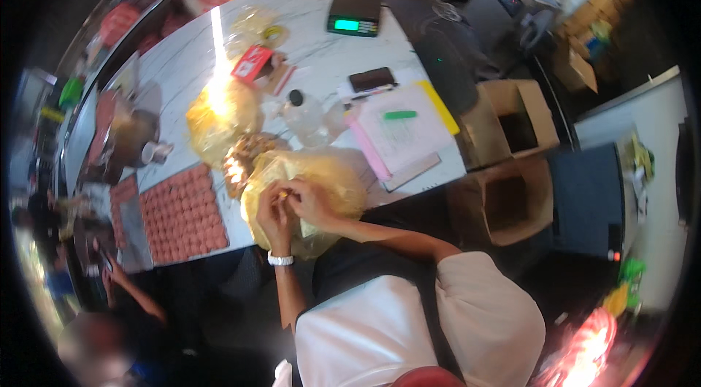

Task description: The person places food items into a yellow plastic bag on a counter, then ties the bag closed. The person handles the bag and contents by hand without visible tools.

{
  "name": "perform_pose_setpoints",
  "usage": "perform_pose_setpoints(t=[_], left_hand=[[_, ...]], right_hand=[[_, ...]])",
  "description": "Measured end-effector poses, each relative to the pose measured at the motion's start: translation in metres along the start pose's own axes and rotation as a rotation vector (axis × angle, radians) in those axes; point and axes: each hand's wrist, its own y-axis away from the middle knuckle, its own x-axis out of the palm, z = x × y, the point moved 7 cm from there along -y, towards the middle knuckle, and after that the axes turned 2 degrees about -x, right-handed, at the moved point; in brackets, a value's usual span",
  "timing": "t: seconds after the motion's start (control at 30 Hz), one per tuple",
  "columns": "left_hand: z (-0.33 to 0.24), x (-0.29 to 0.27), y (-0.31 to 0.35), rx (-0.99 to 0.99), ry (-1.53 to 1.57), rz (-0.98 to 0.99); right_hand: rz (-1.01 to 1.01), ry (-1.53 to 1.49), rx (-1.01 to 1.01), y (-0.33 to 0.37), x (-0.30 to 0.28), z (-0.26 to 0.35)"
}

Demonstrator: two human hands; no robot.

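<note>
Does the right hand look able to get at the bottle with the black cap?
Probably yes: the right hand is busy at the nearer yellow bag, but the bottle beyond looks uncovered.

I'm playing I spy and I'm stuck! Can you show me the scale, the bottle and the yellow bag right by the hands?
Scale (pixel 354 7): head view, on its dark top.
Bottle (pixel 305 121): head view, on its clear body.
Yellow bag (pixel 342 184): head view, on its right side.

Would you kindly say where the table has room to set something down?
The table has bare patches between the red box and the scale, and between the scale and the phone. Near the left hand and right hand, it is crowded with a yellow bag and clear bottle.
</note>
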Motion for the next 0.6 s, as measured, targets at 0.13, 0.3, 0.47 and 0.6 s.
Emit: perform_pose_setpoints(t=[0.13,0.3,0.47,0.6], left_hand=[[0.004,-0.002,-0.002,0.09,-0.048,0.123],[0.01,-0.006,-0.002,0.066,-0.099,0.113],[0.003,-0.012,-0.002,0.1,-0.077,0.048],[0.009,-0.011,0.001,-0.008,0.012,0.046]], right_hand=[[0.105,0.091,-0.151,-0.001,-0.002,0.008],[0.182,0.147,-0.197,-0.01,0.0,0.004],[0.268,-0.039,-0.097,-0.019,0.001,-0.008],[0.237,0.024,-0.178,-0.018,0.003,-0.005]])
